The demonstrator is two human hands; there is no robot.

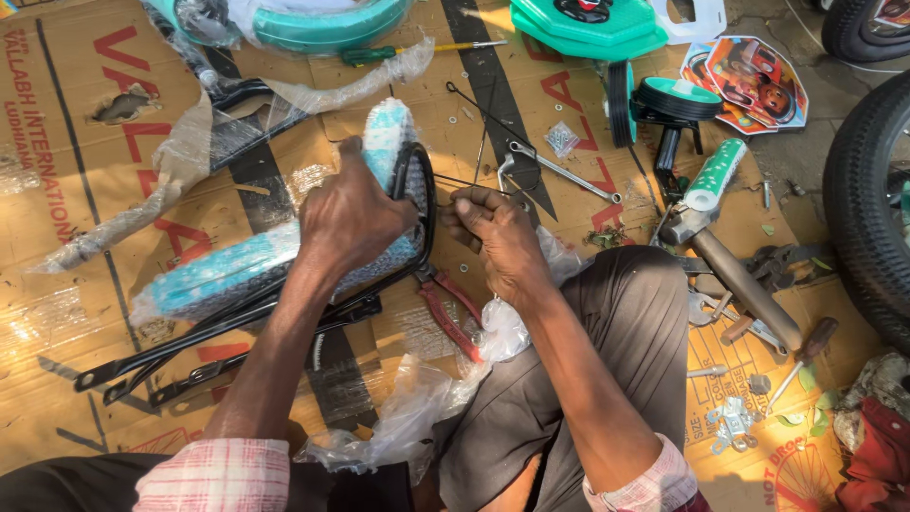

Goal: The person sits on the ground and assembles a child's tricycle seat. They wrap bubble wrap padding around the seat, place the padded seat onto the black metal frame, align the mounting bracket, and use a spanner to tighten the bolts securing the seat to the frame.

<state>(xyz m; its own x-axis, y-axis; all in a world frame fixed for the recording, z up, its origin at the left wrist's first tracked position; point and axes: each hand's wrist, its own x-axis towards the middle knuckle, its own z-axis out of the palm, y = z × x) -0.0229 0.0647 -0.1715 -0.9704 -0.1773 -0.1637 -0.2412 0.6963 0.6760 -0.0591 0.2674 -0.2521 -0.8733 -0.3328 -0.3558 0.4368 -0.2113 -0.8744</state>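
Gripping the plastic-wrapped teal bicycle seat (284, 256) at the centre of the frame, the left hand (353, 220) is folded over its upper edge, fingers curled down against the black metal frame (284, 313) that loops round the seat and runs off toward the lower left. The right hand (498, 237), just to the right of that loop, is pinched nearly closed on a thin black wire rod (483, 118) whose far end reaches up toward the top centre; whether the rod already touches the frame I cannot tell. Everything lies on flattened cardboard (76, 313) spread over the ground, not on a worktop. Red-handled pliers (445, 308) lie just below the seat, a silver spanner (559, 171) just above the right hand, and a hammer (730, 270) farther right beside a teal-and-white grip (716, 175). Judging by this, the rod is being worked in at the frame's loop, and it goes best with the left hand pressing the seat firmly so the loop cannot turn, the right hand holding the rod close to its end, and loose plastic wrap (417, 408) kept out from under the joint.
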